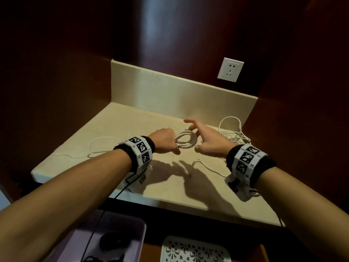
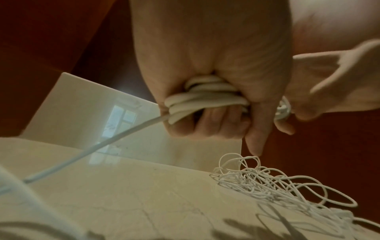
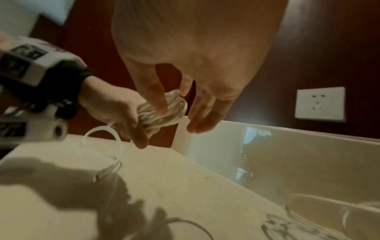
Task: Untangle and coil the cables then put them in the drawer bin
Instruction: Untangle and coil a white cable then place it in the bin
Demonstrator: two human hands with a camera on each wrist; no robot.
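My left hand [image 1: 166,141] grips a coil of thick white cable [image 1: 186,141] just above the cream counter [image 1: 141,120]. The loops bunch inside its curled fingers [image 2: 216,123], in the left wrist view as a coil [image 2: 205,100]. The cable's loose tail [image 1: 100,142] trails left across the counter. My right hand [image 1: 198,135] is spread, its straight fingers touching the coil's far end [image 3: 174,110]. A tangle of thin white cables [image 1: 234,135] lies at the back right, seen low in the left wrist view as the same tangle [image 2: 267,183].
A purple bin [image 1: 132,239] holding dark items sits below the counter's front edge, beside a white perforated tray [image 1: 194,250]. A wall socket [image 1: 230,69] is mounted on the dark wooden wall. A thin cable end [image 1: 198,165] lies near my right wrist.
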